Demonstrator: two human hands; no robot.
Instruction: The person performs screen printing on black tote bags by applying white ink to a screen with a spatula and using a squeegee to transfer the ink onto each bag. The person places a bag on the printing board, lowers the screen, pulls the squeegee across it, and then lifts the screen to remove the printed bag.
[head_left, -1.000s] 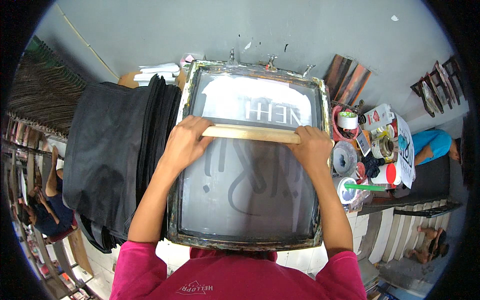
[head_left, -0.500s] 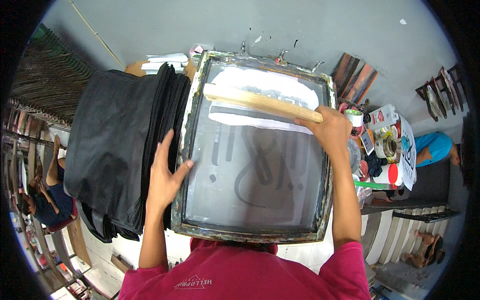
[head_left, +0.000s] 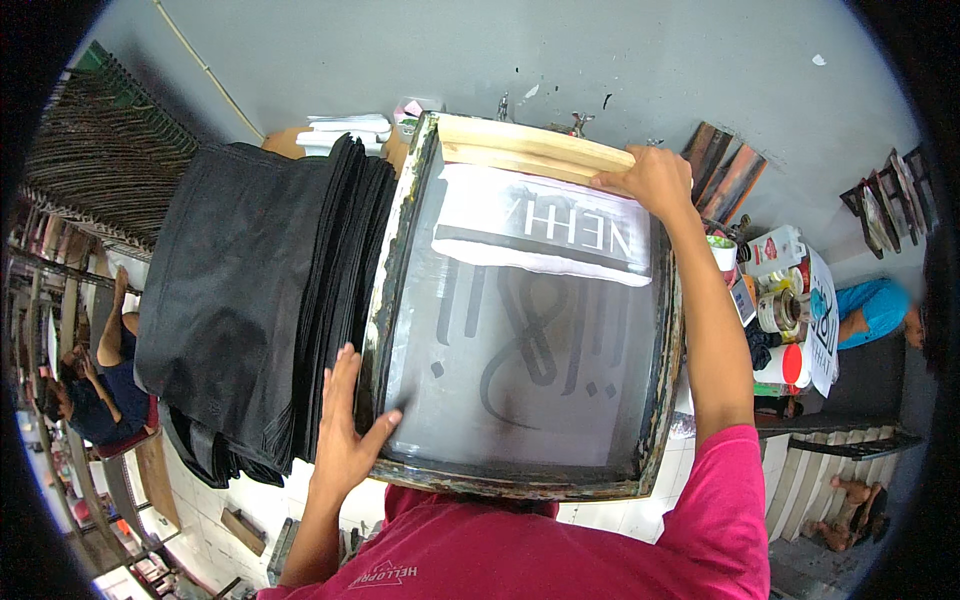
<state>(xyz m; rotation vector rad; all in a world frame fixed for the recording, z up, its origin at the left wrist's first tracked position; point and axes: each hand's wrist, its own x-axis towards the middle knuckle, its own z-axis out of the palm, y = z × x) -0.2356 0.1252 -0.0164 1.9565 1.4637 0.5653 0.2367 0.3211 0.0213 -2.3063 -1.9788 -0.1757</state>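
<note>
A screen-printing frame [head_left: 668, 400] with a paint-crusted rim lies before me, dark curved lettering showing in its grey mesh. My right hand [head_left: 655, 182] grips the right end of a wooden squeegee [head_left: 530, 145], which lies along the far edge of the frame. White ink [head_left: 480, 210] covers the mesh just below it, with large letter shapes showing through. At the frame's left rim is my left hand [head_left: 348, 440], fingers stretched and thumb apart over the near left corner, holding nothing.
A thick stack of black fabric bags [head_left: 230, 310] stands against the frame's left side. To the right are an ink can [head_left: 775, 312], a red-lidded tub [head_left: 795, 365] and other containers. Metal clamps [head_left: 580, 124] stand behind the frame. Other people sit at far left and right.
My right hand has pushed the squeegee away to the far edge, uncovering smoothed white ink with letter shapes. My left hand stays by the left rim, a little nearer me.
</note>
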